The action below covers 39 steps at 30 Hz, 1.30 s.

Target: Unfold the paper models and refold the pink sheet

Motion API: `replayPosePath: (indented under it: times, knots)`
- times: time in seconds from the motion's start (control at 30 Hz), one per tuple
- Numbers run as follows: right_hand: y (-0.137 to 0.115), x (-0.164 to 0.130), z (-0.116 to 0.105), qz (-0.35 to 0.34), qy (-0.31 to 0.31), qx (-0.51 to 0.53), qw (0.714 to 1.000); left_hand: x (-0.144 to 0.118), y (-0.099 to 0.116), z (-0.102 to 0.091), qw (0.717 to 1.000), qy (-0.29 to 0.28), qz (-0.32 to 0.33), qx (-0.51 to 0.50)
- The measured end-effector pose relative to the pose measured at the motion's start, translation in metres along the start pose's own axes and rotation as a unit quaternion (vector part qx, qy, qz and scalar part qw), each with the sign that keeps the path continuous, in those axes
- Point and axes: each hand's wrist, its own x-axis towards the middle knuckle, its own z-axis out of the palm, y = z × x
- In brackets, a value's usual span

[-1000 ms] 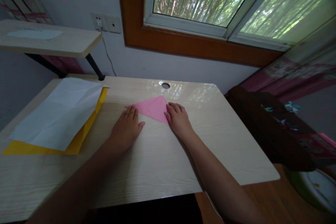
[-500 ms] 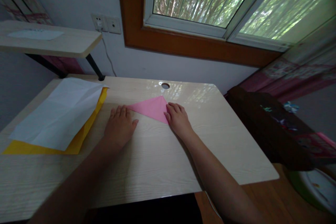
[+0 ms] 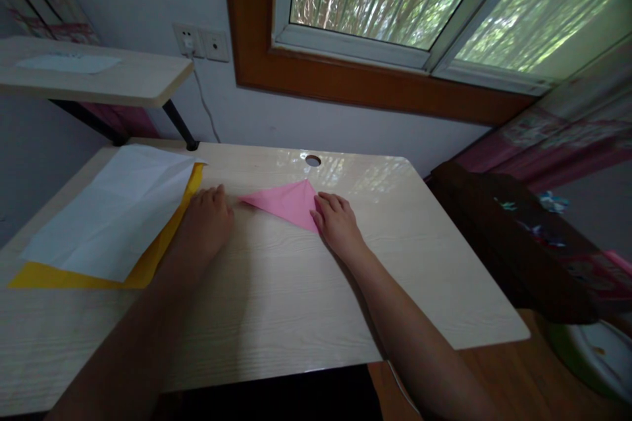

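The light wooden desk point(image 3: 276, 302) carries a white sheet point(image 3: 108, 210) over a yellow sheet point(image 3: 148, 263) at its left, and a pink folded triangle of paper point(image 3: 286, 200) lying flat at centre far, its long axis running left to right. The right hand point(image 3: 338, 227) is the nearer one, resting flat and open with fingertips on the triangle's right corner. The left hand point(image 3: 207, 220) lies open, palm down, holding nothing, apart from the triangle's left tip and just beside the yellow sheet.

Three paper sheets: one pink point(image 3: 286, 202), one white point(image 3: 113, 210), one yellow point(image 3: 148, 263).
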Motion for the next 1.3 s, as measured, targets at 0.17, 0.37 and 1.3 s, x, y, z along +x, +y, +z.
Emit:
replayPosePath:
  times: [0.17, 0.37, 1.3]
  knots:
    - [0.001, 0.0, 0.0, 0.003, -0.009, -0.01, 1.0, 0.006, 0.001, 0.003, 0.999, -0.002, 0.004, -0.05]
    - [0.002, 0.0, 0.0, 0.007, -0.012, -0.016, 1.0, 0.012, 0.005, -0.006, 0.991, 0.014, 0.012, -0.129]
    - [-0.024, -0.003, -0.011, -0.135, -0.057, 0.032, 0.989, -0.022, 0.073, 0.0, 0.959, -0.086, 0.236, -0.134]
